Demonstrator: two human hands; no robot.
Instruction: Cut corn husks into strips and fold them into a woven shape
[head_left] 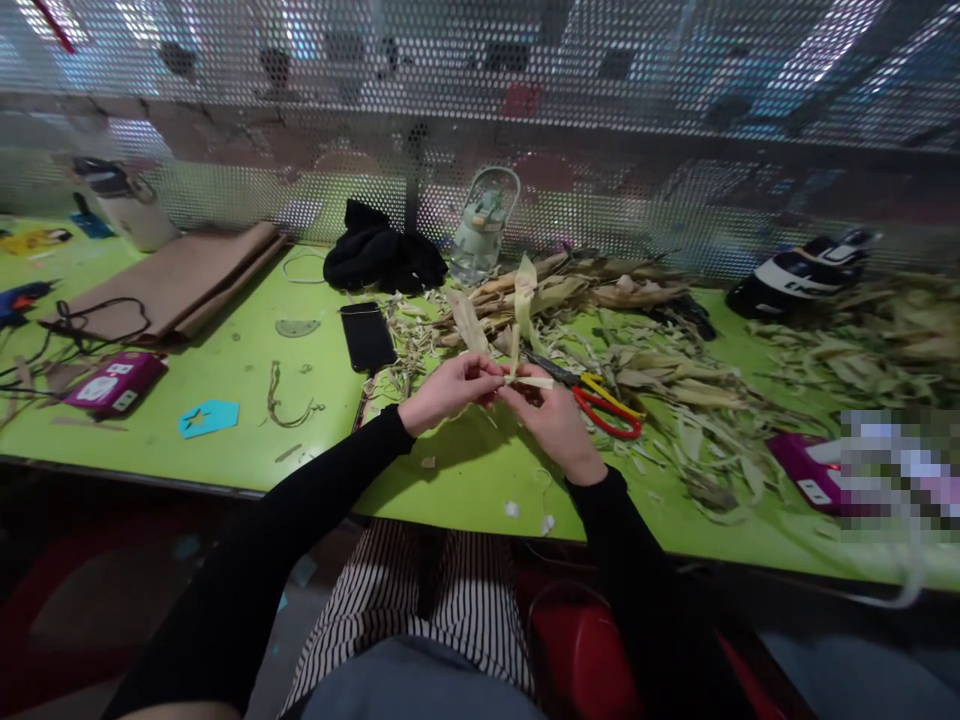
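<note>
Both of my hands meet over the green table [247, 400], pinching strips of dried corn husk [517, 310]. My left hand [450, 388] is closed on the lower end of a pale strip that stands up between the hands. My right hand [551, 420] is closed on a flat piece of the same husk, held level at the fingertips. The husk strips fan upward from the pinch. Both arms wear black sleeves.
Scissors with red and yellow handles [604, 405] lie just right of my right hand. A heap of dried husks [660, 350] covers the table's right half. A black phone [367, 335], black cloth [382, 258], a clear bottle [484, 230], brown paper [180, 280] and a magenta box [116, 382] lie further off.
</note>
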